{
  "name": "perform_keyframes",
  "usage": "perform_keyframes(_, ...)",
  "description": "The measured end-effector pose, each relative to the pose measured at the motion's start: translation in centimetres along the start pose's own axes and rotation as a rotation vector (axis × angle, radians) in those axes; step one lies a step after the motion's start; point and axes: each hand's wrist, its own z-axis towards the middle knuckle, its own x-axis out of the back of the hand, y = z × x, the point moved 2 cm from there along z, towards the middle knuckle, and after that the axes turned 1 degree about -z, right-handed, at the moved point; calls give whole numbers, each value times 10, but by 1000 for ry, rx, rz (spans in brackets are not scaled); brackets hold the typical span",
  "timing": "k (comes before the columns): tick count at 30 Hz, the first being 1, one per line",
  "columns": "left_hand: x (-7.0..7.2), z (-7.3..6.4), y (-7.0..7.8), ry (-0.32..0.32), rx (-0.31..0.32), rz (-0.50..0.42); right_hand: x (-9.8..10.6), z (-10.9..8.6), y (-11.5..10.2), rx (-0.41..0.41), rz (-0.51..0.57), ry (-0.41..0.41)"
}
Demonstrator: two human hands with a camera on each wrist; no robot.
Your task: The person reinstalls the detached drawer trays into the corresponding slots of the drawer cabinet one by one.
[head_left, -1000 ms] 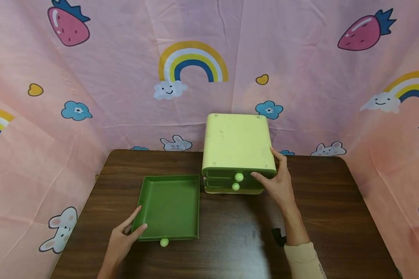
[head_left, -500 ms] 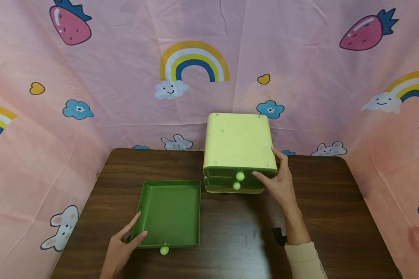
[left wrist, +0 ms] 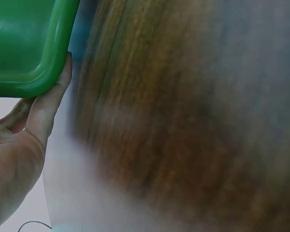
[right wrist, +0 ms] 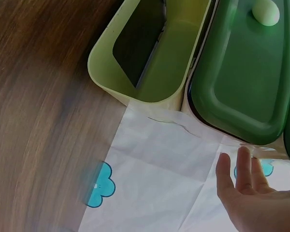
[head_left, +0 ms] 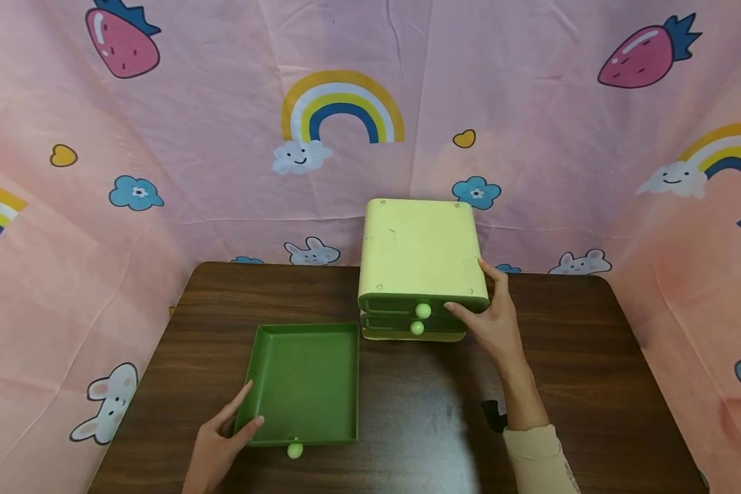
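My left hand [head_left: 219, 439] grips the left side of a shallow green drawer [head_left: 309, 384], thumb near its front corner. In the left wrist view the fingers lie against the outside of the green drawer [left wrist: 24, 43]. The drawer has a round pale knob [head_left: 294, 451] and nothing lies inside. A pale yellow-green drawer unit [head_left: 420, 247] stands at the back of the table. My right hand [head_left: 494, 326] holds its right front corner, thumb on the front and fingers along the side. Two knobbed green drawers sit in it; its bottom compartment [right wrist: 176, 63] shows an open front.
The dark wooden table [head_left: 420, 425] backs onto a pink patterned cloth [head_left: 500, 82], which also hangs at both sides. A small black object [head_left: 492, 416] lies beside the right forearm. Its kind cannot be made out.
My left hand and the green drawer have come toward me, lower in the head view, and lately a little to the right. The right hand and the drawer unit stay put.
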Motion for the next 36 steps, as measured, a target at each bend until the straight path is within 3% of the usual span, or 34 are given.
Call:
perform_keyframes(6,-2,-7,-2,0,6,2,0,0,1,12,21,-1)
perform_keyframes(13,-5,-14,-5,28,-18,20,6,-6,-41,4,2,-19)
perform_keyframes(19,-7,-17,-5,5,-31,-2,6,-6,-41,-5,15,-25)
perform_keyframes(25,-9,-19,-6,4,-6,4,6,-7,-42,0,5,-19)
perform_keyframes(32,-21,-25,-4,15,-69,-19,7,-7,-43,19,-1,-7)
perform_keyframes(36,-29,-28,-3,17,-72,-23,6,-8,-42,20,9,-13)
